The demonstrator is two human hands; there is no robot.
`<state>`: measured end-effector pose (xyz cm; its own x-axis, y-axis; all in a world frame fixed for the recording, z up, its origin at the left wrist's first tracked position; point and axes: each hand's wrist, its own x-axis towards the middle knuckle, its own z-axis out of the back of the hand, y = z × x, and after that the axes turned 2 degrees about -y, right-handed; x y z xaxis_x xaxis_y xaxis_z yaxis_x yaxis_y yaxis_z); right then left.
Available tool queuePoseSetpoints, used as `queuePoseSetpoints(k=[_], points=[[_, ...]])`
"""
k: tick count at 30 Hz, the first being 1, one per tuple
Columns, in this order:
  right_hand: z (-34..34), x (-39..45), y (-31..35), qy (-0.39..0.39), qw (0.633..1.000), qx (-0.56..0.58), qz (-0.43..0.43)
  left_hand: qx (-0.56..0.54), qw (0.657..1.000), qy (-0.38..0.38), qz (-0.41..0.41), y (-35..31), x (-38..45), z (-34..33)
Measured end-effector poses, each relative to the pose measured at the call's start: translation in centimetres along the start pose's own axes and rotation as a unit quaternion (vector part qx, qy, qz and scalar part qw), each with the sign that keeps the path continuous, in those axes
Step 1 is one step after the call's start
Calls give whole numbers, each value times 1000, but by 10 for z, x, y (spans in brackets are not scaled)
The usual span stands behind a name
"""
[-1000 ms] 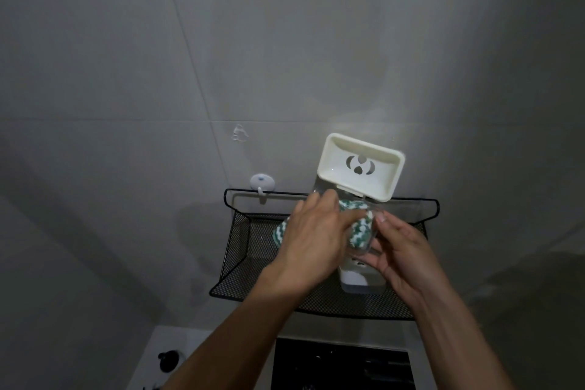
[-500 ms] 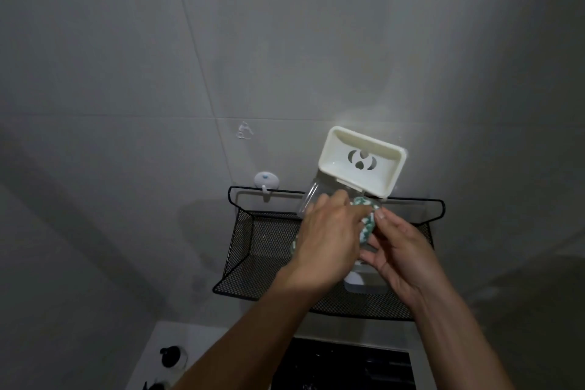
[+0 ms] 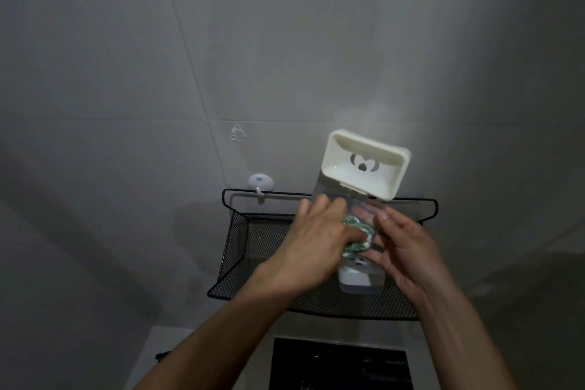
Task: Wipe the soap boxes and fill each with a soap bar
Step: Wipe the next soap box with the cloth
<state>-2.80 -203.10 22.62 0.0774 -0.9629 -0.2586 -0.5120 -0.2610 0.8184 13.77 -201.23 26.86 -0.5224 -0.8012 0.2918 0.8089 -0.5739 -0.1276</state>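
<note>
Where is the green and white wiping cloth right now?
In the head view, the green and white cloth is between the two hands, under the left hand, just below the open cream soap box and above the black mesh shelf.

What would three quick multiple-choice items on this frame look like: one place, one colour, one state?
1. Where is the white soap box?
A. On the wall above the black mesh shelf
B. Lying in the shelf
C. On the floor

2. What colour is the cloth?
A. Red
B. Green and white
C. Black

3. What is the left hand doing?
A. Hanging idle
B. Gripping the cloth
C. Holding a soap bar

Answers: 1 A, it sits above the shelf rail; 2 B, green-white weave shows between the hands; 3 B, its fingers curl round the cloth, beside the right hand.
</note>
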Motion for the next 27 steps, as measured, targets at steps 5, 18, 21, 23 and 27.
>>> queuePoseSetpoints(k=[5, 18, 21, 23, 27], points=[[4, -4, 4, 0, 1000, -9, -5, 101, 994, -17, 36, 19, -9, 2], [-4, -5, 2, 30, 999, 9, -38, 179, 975, -38, 129, 32, -4, 5], [-3, -3, 4, 21, 999, 3, -28, 184, 973, -31, 137, 28, -5, 2], [-2, -3, 4, 15, 1000, 3, -24, 185, 972, -31, 140, 24, -4, 2], [0, -7, 3, 21, 999, 11, -29, 164, 975, -33, 144, 24, 0, 7]])
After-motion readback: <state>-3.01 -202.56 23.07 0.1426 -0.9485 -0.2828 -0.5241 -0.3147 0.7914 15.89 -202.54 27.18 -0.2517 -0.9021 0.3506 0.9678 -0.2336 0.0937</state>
